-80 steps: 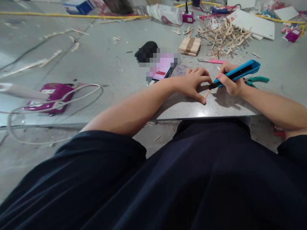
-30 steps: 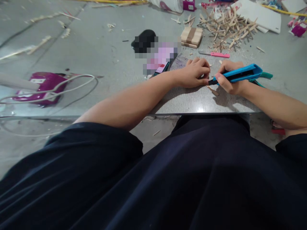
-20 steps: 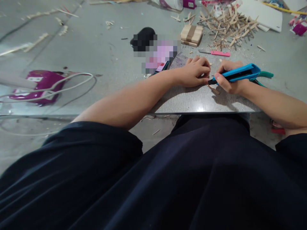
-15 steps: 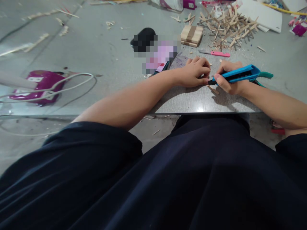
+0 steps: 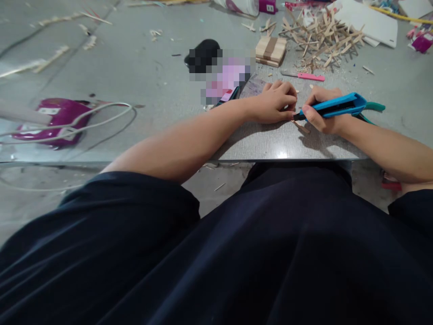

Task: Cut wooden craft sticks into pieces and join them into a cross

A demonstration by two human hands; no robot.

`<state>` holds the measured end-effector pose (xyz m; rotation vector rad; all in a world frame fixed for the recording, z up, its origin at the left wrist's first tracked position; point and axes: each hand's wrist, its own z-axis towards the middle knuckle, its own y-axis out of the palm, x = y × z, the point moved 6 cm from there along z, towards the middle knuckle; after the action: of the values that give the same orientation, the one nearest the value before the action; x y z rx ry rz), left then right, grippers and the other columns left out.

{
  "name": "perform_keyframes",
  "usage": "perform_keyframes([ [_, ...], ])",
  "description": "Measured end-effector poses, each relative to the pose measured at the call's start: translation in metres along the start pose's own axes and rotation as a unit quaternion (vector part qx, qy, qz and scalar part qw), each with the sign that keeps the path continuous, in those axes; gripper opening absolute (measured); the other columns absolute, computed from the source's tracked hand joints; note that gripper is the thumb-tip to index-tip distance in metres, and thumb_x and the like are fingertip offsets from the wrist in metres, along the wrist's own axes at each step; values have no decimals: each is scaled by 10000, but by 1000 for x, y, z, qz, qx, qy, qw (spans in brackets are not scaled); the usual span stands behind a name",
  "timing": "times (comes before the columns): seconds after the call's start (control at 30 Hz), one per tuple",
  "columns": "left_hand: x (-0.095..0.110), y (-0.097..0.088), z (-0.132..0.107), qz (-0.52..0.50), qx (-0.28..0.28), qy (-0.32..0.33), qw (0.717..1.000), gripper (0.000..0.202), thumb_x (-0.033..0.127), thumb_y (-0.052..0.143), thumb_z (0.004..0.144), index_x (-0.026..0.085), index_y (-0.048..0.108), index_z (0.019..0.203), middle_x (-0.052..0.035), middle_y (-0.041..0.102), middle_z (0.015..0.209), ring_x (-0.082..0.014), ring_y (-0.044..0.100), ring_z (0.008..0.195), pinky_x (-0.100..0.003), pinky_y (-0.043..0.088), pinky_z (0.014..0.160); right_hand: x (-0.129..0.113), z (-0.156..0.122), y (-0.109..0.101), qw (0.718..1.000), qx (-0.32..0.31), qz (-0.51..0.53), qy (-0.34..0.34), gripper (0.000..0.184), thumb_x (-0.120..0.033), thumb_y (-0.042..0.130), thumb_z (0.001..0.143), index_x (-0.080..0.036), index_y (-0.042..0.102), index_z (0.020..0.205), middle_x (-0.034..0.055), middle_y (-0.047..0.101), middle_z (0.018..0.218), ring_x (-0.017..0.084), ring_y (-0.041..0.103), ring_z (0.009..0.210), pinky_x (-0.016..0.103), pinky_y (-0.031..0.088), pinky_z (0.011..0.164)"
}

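My right hand (image 5: 323, 110) is closed around a blue utility knife (image 5: 341, 106), its black tip pointing left and down. The tip meets a small wooden craft stick (image 5: 302, 128) on the tabletop. Close by, my left hand (image 5: 275, 103) rests on the table with fingers bent, its thumb and fingertips pressing the stick's other end, which they partly hide. Behind my right wrist, the green handles (image 5: 375, 106) of a tool stick out. A pink-handled craft knife (image 5: 310, 77) lies just beyond both hands.
Further back are a banded stack of wooden sticks (image 5: 270, 48) and a heap of loose sticks (image 5: 323, 38). A black mouse (image 5: 204, 52) and a blurred-out purple item (image 5: 227, 81) lie left of them. On the left stands a purple device (image 5: 61, 122) with a white cable (image 5: 111, 104).
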<state>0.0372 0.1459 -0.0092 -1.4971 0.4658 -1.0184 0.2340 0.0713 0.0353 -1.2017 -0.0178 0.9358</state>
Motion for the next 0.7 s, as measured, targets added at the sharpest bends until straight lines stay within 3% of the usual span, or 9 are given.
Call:
perform_keyframes([
  [0.17, 4, -2, -2, -3, -6, 0, 1000, 228, 487, 708, 1160, 282, 798, 1201, -157, 690, 1787, -469, 579, 1704, -692, 424, 1441, -1, 5, 2, 999, 19, 26, -35, 381, -666, 657, 1076, -339, 545, 916, 33, 602, 756, 322, 713, 802, 532, 665, 860],
  [0.3, 3, -1, -2, -4, -6, 5, 1000, 246, 496, 702, 1175, 284, 817, 1222, -179, 700, 1772, -491, 576, 1706, -720, 430, 1432, 3, 7, 6, 999, 1, 31, -22, 373, -607, 720, 1060, -333, 534, 889, 25, 625, 762, 296, 690, 778, 503, 673, 836],
  [0.57, 0, 3, -1, -9, -2, 13, 1000, 264, 481, 705, 1172, 264, 852, 1195, -215, 706, 1626, -471, 607, 1614, -727, 464, 1390, 1, 13, 15, 995, -74, 72, -11, 506, -707, 791, 1108, -329, 510, 926, 18, 679, 849, 264, 600, 829, 508, 637, 871],
  [0.7, 1, 3, -1, 0, -10, 19, 1000, 284, 464, 652, 1190, 245, 829, 1225, -229, 692, 1647, -489, 592, 1625, -749, 465, 1394, -1, 22, 21, 988, -76, 125, -47, 431, -635, 760, 1051, -339, 477, 918, -5, 587, 815, 260, 549, 801, 488, 541, 785],
])
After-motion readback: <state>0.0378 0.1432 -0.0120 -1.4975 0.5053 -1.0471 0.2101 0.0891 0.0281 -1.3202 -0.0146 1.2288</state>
